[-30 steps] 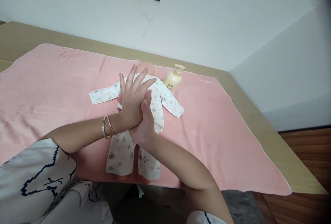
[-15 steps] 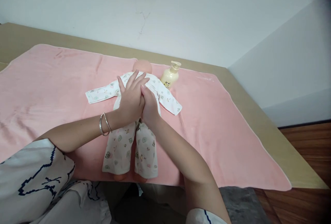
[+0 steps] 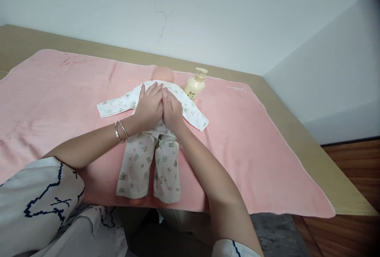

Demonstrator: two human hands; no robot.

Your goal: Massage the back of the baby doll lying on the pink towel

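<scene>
A baby doll lies face-down or face-up, I cannot tell which, in a white patterned top (image 3: 191,114) and matching trousers (image 3: 166,170). Its rounded head (image 3: 162,74) shows at the far end. Over its torso, my left hand (image 3: 150,106) is laid with fingers extended forward, a silver bangle at the wrist. Against its inner side rests my right hand (image 3: 172,110), cupped, its thumb beside the left fingers; its other fingers are partly hidden. Nothing shows held in either hand. A pale yellow pump bottle (image 3: 195,87) stands right of the doll's head.
The doll and bottle are on a pink blanket (image 3: 252,162), spread over a wooden table (image 3: 297,136). A white wall (image 3: 225,19) rises behind the table. Brown wooden flooring (image 3: 350,170) shows at the right.
My left fingers have drawn closer together, and both hands have moved slightly back and closer to each other over the doll's torso. The bottle and doll stay in place.
</scene>
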